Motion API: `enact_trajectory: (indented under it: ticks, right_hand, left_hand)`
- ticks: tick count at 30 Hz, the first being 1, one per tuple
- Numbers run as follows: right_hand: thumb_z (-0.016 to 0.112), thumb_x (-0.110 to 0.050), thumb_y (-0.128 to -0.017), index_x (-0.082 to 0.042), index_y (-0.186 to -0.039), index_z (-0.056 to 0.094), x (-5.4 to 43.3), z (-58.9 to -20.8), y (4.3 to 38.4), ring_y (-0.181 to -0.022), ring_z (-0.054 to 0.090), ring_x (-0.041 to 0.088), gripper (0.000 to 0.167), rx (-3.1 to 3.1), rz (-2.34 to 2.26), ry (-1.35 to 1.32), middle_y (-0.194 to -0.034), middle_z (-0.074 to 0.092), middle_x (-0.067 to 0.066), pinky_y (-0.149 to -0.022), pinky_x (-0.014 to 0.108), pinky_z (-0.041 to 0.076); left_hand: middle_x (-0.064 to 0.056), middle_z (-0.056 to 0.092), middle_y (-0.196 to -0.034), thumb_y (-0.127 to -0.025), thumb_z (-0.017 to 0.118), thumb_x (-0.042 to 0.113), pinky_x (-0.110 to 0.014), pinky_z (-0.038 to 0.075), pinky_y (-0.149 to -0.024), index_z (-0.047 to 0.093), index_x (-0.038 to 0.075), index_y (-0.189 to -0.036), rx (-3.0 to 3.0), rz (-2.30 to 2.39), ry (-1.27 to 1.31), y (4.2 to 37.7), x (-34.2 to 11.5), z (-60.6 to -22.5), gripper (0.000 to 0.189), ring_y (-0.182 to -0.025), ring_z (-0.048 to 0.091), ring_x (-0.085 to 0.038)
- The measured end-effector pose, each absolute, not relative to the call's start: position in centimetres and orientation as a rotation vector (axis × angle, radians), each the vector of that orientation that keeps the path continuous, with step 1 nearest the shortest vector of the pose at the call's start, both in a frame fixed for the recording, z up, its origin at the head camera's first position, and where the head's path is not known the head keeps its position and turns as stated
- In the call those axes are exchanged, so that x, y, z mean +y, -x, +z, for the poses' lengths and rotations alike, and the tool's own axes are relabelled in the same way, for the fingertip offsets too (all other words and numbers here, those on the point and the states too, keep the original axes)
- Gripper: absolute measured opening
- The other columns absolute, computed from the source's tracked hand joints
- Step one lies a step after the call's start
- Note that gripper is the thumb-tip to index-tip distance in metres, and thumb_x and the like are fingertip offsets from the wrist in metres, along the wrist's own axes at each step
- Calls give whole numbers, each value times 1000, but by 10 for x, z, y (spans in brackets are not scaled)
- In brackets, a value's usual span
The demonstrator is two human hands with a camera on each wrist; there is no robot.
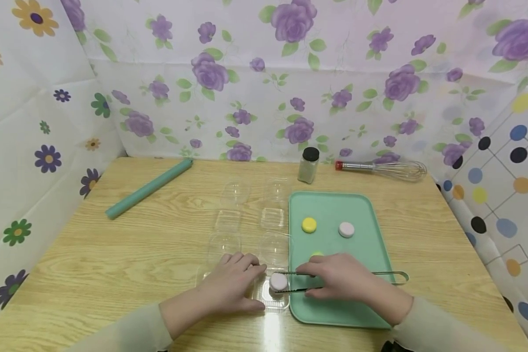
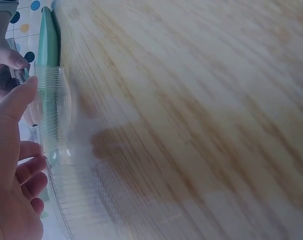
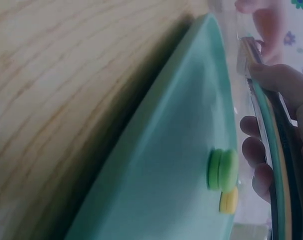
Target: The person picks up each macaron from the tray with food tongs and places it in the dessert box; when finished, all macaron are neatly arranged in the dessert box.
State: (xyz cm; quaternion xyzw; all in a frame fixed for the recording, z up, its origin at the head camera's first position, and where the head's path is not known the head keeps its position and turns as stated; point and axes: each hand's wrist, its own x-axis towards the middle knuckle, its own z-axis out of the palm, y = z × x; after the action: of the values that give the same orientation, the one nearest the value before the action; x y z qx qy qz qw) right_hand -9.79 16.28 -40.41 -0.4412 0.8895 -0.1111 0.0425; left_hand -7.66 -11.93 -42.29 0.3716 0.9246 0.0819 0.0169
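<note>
My right hand (image 1: 341,278) grips metal tongs (image 1: 389,273) over the green tray (image 1: 334,310). Between the tong tips is a pale pink macaron (image 1: 278,282), in a near compartment of a clear plastic container (image 1: 273,304); whether it bears on the bottom I cannot tell. My left hand (image 1: 233,286) spreads thumb and loosely bent fingers at that container's left side, touching its edge in the left wrist view. A green macaron (image 3: 228,171) lies on the tray, mostly hidden by my right hand in the head view. Farther back are a yellow macaron (image 1: 309,225) and another pale pink one (image 1: 346,230).
Another clear container (image 1: 226,242) lies to the left, partly behind my left hand. At the back stand a black-lidded jar (image 1: 309,166) and lies a whisk (image 1: 391,169). A green roll (image 1: 149,188) lies back left. Patterned cloth (image 1: 264,88) encloses the table.
</note>
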Motion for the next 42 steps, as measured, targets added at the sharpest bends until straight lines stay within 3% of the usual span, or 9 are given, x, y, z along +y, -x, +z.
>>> enact_trajectory:
  ticks: [6, 20, 42]
  right_hand:
    - [71, -42, -78, -21, -113, 65, 156, -405, 96, -66, 54, 1, 41, 2732, -298, 1350, -85, 59, -10, -51, 22, 42]
    - [73, -42, -76, -21, -110, 66, 146, -395, 93, -55, 42, 0, 40, 2749, -187, 1366, -80, 56, -11, -45, 20, 37]
    - [74, -42, -74, -21, -111, 66, 143, -388, 92, -54, 43, 1, 43, 2712, -176, 1282, -82, 57, -10, -47, 22, 39]
  left_hand:
    - [0, 50, -119, -74, 65, 63, -35, 36, -85, 53, 13, -130, 2872, 260, -1143, 76, -119, -423, 76, -100, 44, -18]
    - [0, 50, -120, -74, 64, 63, -35, 35, -87, 53, 13, -131, 2853, 268, -1122, 76, -119, -423, 77, -102, 44, -18]
    - [0, 49, -118, -74, 66, 62, -35, 35, -85, 53, 11, -130, 2851, 311, -1128, 77, -119, -425, 77, -102, 43, -18]
